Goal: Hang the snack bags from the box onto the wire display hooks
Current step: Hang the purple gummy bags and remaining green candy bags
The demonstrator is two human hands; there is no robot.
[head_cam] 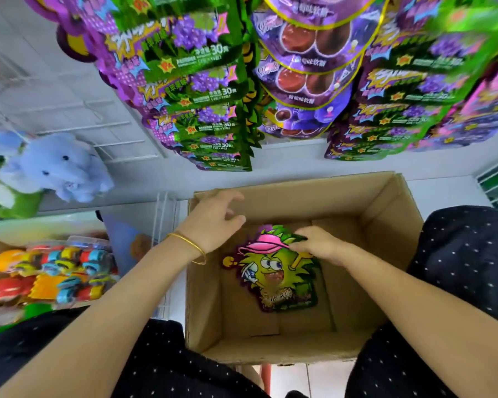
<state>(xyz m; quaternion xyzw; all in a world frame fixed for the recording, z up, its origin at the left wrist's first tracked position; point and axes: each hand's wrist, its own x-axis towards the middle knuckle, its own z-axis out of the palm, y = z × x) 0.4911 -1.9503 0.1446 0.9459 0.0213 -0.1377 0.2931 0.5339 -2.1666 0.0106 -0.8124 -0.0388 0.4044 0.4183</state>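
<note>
Inside box [299, 185], right hand [322, 246] pinching snack bag [273, 272], hanging bags [210, 91] printed "30"

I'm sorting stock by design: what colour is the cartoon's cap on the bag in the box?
Bright pink cap on the bag; head view shows it.

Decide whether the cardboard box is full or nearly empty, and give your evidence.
Nearly empty: a single snack bag lies on the bare bottom of the cardboard box, its top pinched by the right hand.
</note>
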